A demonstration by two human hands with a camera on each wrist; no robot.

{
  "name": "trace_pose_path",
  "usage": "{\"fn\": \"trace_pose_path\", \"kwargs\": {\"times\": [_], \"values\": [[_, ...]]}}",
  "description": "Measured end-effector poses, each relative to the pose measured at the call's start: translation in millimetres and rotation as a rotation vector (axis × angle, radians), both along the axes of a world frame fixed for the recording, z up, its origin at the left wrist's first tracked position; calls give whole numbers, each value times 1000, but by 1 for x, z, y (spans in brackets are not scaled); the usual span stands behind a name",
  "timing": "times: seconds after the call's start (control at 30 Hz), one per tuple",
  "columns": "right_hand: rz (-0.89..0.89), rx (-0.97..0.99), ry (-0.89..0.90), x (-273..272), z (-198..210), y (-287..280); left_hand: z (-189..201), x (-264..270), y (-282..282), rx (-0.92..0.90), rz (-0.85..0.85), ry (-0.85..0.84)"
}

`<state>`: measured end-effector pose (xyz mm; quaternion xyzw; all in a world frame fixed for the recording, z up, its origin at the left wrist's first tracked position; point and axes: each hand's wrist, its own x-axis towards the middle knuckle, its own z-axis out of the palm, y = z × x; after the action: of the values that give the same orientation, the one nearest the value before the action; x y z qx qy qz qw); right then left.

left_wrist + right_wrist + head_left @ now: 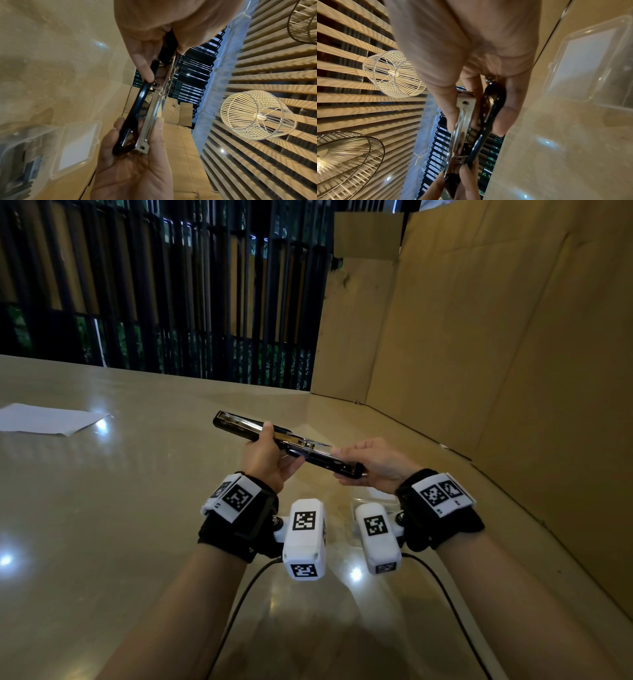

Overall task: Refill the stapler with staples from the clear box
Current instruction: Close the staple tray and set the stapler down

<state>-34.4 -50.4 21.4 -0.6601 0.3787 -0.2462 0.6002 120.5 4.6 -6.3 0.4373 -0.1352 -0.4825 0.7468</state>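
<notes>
A black stapler [239, 424] with a shiny metal staple channel is swung open almost flat and held in the air above the table [120, 508]. My left hand [265, 450] grips its middle near the hinge, thumb on top. At the near right end, my right hand [356, 460] pinches the stapler between thumb and fingers. In the left wrist view the stapler [154, 108] runs from my left hand [145, 54] down to my right hand [133, 169]. The clear box [75, 146] lies on the table with its lid open; dark staple strips sit in its base. It shows partly under my right wrist [380, 495].
A white sheet of paper [51, 419] lies at the far left of the table. Tall cardboard panels [479, 354] wall off the right side and back right. A black slatted screen [171, 285] stands behind the table. Cables [239, 594] trail from the wrist cameras.
</notes>
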Motion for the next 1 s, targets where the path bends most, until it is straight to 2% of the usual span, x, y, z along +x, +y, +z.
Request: {"fn": "trace_pose_path", "kwargs": {"times": [0.23,0.63,0.8,1.0], "values": [[10,-11,-26,-9,-2,1,0,-6,-2,-15,46,-63],[36,35,-80,-12,-5,3,0,-8,0,-20,80,-33],[10,45,-87,-13,-6,4,2,-12,-1,-32,111,-81],[25,61,-105,-15,-12,8,2,-9,3,-19,76,-79]]}}
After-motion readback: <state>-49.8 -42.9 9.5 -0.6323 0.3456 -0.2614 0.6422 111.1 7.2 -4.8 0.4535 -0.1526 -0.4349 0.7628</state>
